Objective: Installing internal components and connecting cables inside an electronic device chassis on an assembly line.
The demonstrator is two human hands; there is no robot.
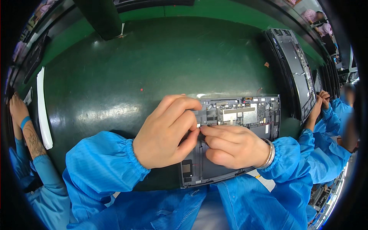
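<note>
I see one opened laptop-like chassis (239, 114), dark grey and thin, lying flat near the tabletop's (172, 57) near edge, right of its middle. Its inside faces up: I make out silver-shielded circuitry along the far half and dark panels nearer, the centre partly covered.

Glossy tabletop (115, 73); matt chassis (214, 170), perhaps metal

Head view: left-side fisheye, looking down and forward.
Lens above near edge of green table (161, 65); left hand (168, 132) and right hand (237, 147) close, about mid-frame; blue sleeves (103, 163) from below; far edge bows near top; co-workers (48, 176) at both side rims.
</note>
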